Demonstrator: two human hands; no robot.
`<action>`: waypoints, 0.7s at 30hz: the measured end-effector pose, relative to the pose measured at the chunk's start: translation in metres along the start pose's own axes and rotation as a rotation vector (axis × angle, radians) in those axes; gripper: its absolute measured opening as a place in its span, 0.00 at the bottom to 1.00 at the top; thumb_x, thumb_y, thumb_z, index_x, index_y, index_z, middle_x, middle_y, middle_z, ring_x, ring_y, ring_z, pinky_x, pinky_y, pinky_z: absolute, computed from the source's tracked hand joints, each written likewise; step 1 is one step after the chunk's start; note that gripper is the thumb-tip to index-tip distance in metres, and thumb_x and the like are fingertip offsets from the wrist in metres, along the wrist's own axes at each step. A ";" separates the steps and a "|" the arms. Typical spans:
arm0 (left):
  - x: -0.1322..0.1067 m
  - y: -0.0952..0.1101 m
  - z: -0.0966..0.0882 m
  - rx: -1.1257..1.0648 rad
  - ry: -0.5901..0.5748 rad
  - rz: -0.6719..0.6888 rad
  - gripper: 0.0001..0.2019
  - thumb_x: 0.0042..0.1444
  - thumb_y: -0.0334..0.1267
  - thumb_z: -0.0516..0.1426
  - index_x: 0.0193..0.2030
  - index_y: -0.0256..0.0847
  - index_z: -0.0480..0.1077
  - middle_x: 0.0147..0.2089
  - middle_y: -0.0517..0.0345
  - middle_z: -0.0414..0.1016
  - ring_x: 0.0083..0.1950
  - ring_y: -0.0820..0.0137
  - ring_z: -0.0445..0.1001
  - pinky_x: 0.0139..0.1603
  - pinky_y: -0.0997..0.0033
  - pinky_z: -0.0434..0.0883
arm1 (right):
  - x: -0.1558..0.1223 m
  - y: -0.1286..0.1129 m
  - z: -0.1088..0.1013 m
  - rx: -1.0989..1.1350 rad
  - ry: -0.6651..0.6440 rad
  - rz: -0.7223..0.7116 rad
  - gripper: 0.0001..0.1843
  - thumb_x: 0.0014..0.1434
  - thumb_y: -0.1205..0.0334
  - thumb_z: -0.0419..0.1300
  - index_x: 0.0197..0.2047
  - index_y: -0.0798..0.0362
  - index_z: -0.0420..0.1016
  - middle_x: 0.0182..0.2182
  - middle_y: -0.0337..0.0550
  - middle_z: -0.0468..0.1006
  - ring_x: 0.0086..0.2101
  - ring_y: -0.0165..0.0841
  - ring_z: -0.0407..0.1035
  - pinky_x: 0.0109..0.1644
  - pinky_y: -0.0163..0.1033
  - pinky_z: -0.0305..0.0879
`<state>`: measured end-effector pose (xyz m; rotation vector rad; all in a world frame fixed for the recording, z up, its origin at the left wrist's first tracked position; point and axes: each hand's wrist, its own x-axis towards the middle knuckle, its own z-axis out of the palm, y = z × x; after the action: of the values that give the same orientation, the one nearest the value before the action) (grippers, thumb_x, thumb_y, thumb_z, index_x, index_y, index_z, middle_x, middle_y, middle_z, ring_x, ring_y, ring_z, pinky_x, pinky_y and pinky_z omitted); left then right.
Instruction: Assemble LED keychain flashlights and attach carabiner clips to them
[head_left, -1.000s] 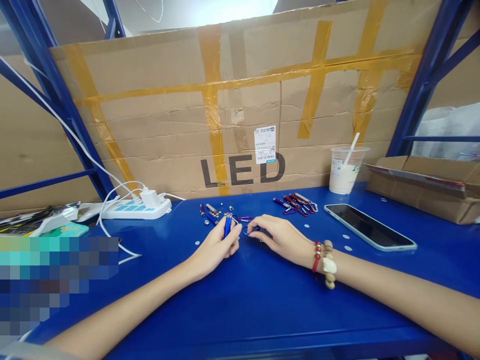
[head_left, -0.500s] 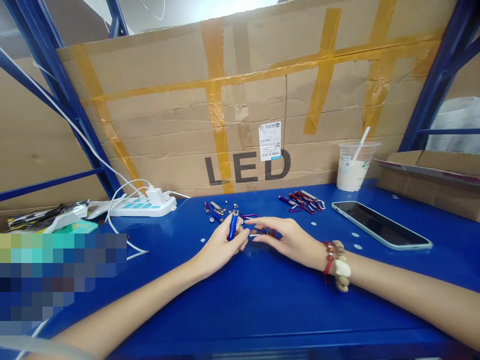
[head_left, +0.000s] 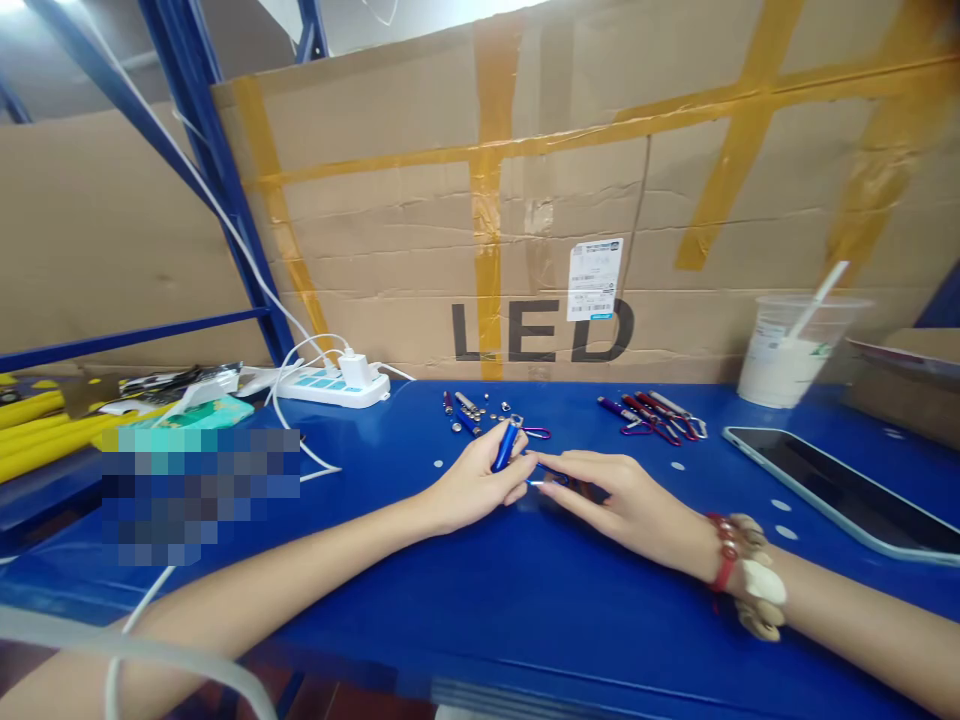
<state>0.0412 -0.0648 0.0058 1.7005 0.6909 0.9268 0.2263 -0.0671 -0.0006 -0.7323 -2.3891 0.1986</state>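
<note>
blue torch [head_left: 505, 447], blue table [head_left: 465, 590], white cup [head_left: 780, 365]

We count two hands, the left hand [head_left: 472, 485] and the right hand [head_left: 630, 500], and one blue flashlight [head_left: 505, 447] in the left one. On the tabletop [head_left: 525, 580] are one phone [head_left: 847, 490] at the right, one cup [head_left: 780, 365] with one straw [head_left: 821, 285] far right, and one power strip [head_left: 330, 385] with one charger [head_left: 351, 368] far left.

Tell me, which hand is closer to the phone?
Right. The right hand lies left of the phone; the left hand sits farther left, holding a small blue flashlight.
</note>
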 end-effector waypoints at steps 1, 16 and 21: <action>0.000 0.000 0.000 -0.016 -0.005 -0.006 0.14 0.56 0.41 0.53 0.29 0.40 0.49 0.25 0.70 0.49 0.19 0.85 0.54 0.21 0.79 0.51 | 0.000 0.000 0.000 -0.010 -0.010 -0.003 0.15 0.62 0.58 0.50 0.48 0.51 0.71 0.34 0.42 0.76 0.31 0.30 0.69 0.35 0.33 0.65; -0.005 -0.005 -0.003 -0.050 -0.044 -0.037 0.12 0.57 0.42 0.52 0.32 0.41 0.50 0.24 0.70 0.50 0.20 0.83 0.53 0.21 0.78 0.52 | 0.000 -0.002 -0.002 -0.379 -0.055 -0.214 0.18 0.65 0.59 0.41 0.48 0.56 0.68 0.28 0.45 0.73 0.28 0.32 0.68 0.31 0.36 0.65; -0.006 -0.003 -0.002 0.016 -0.049 0.016 0.12 0.59 0.41 0.50 0.31 0.41 0.49 0.27 0.68 0.49 0.21 0.84 0.55 0.22 0.79 0.53 | 0.000 -0.006 -0.004 -0.310 -0.125 -0.128 0.16 0.65 0.59 0.44 0.43 0.56 0.69 0.28 0.43 0.71 0.28 0.32 0.66 0.31 0.35 0.63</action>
<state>0.0364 -0.0680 0.0014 1.7391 0.6546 0.8898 0.2263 -0.0723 0.0047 -0.7188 -2.6088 -0.1899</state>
